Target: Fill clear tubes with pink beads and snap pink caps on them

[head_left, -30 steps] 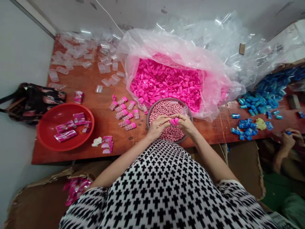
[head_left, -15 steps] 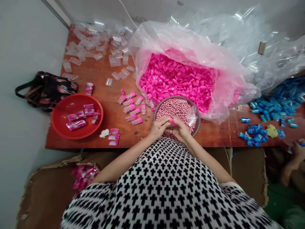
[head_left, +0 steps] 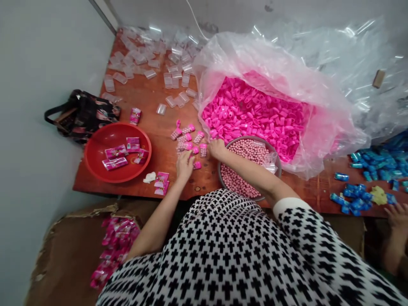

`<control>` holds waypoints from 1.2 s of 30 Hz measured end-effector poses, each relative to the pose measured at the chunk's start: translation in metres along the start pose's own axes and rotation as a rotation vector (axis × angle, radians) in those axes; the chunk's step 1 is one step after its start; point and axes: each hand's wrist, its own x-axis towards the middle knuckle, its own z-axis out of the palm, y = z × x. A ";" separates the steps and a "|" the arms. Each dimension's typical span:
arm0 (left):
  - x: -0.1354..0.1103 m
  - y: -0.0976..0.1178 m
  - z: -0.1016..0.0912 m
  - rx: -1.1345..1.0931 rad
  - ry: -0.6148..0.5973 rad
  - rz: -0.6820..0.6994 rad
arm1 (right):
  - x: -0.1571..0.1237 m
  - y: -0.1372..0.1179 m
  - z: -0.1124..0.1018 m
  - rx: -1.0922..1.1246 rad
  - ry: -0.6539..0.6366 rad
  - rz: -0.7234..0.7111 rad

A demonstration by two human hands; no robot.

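My left hand (head_left: 185, 165) reaches down into a group of small clear containers with pink caps (head_left: 184, 138), filled with beads. Its fingers are bent together among them and hide whatever is in their grip. My right hand (head_left: 217, 148) is closed beside the same group, at the left rim of a grey bowl (head_left: 278, 163). A pink cap (head_left: 213, 133) shows just above its fingers; what it holds is hidden. Pink beads (head_left: 237, 176) fill the bowl, and a clear empty container lies on them. Behind stands an open plastic bag (head_left: 219, 55) with many pink caps (head_left: 255, 112).
Clear empty containers (head_left: 176, 78) lie scattered at the back left. A red bowl (head_left: 95, 170) holds pink packets, with a black handbag (head_left: 95, 110) behind it. Blue pieces (head_left: 357, 197) lie at the right, near another person's hand (head_left: 398, 214). Below the table, a cardboard box (head_left: 57, 250) holds pink packets.
Both hands were together over the bead bowl around a pink-capped piece. They have parted and moved left, to the filled containers and the bowl's left rim. The view has shifted left.
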 end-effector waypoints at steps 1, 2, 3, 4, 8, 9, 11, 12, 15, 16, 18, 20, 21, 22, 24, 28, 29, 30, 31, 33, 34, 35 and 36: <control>-0.002 0.002 0.004 -0.003 -0.009 0.007 | 0.011 -0.004 0.005 -0.022 -0.036 0.011; -0.004 0.005 0.008 -0.008 -0.010 0.009 | 0.020 -0.006 0.010 -0.045 -0.071 0.019; -0.005 0.008 0.013 -0.015 -0.004 0.008 | 0.027 -0.007 0.014 -0.065 -0.101 0.020; -0.004 0.011 0.016 -0.024 0.005 0.005 | 0.032 -0.006 0.018 -0.081 -0.124 0.012; 0.010 0.021 0.030 -0.046 0.004 0.010 | 0.042 0.002 0.026 -0.111 -0.172 -0.055; 0.015 0.023 0.032 -0.048 -0.009 0.017 | 0.043 0.003 0.027 -0.114 -0.176 -0.062; 0.025 0.026 0.037 -0.046 -0.029 0.022 | 0.044 0.002 0.028 -0.115 -0.178 -0.058; 0.030 0.027 0.039 -0.045 -0.036 0.019 | 0.045 0.001 0.028 -0.114 -0.175 -0.051; 0.040 0.027 0.042 -0.048 -0.058 -0.012 | 0.045 0.000 0.024 -0.104 -0.163 -0.045; 0.042 0.026 0.042 -0.054 -0.068 -0.023 | 0.044 0.001 0.021 -0.100 -0.155 -0.052; 0.044 0.025 0.042 -0.076 -0.085 -0.039 | 0.041 0.006 0.014 -0.095 -0.126 -0.082; 0.044 0.025 0.041 -0.108 -0.087 -0.053 | 0.036 0.012 0.003 -0.098 -0.086 -0.119; 0.043 0.025 0.041 -0.122 -0.080 -0.062 | 0.032 0.016 -0.004 -0.103 -0.066 -0.134; 0.043 0.026 0.041 -0.131 -0.069 -0.073 | 0.027 0.020 -0.012 -0.110 -0.050 -0.145; 0.044 0.028 0.042 -0.141 -0.039 -0.100 | 0.016 0.030 -0.030 -0.123 -0.007 -0.142; 0.055 0.034 0.047 -0.200 -0.054 -0.130 | -0.007 0.065 -0.065 -0.114 0.237 0.045; 0.059 0.036 0.049 -0.217 -0.073 -0.131 | -0.012 0.077 -0.070 -0.098 0.294 0.116; 0.063 0.038 0.050 -0.230 -0.087 -0.132 | -0.017 0.091 -0.073 -0.071 0.338 0.181; 0.066 0.041 0.051 -0.241 -0.092 -0.129 | -0.021 0.105 -0.075 -0.030 0.368 0.238; 0.068 0.051 0.052 -0.270 -0.085 -0.107 | -0.031 0.135 -0.071 0.091 0.424 0.317; 0.067 0.057 0.053 -0.288 -0.084 -0.084 | -0.038 0.150 -0.068 0.160 0.457 0.342; 0.063 0.065 0.053 -0.303 -0.090 -0.053 | -0.046 0.164 -0.063 0.226 0.493 0.362; 0.058 0.075 0.054 -0.313 -0.106 -0.017 | -0.057 0.176 -0.057 0.284 0.532 0.380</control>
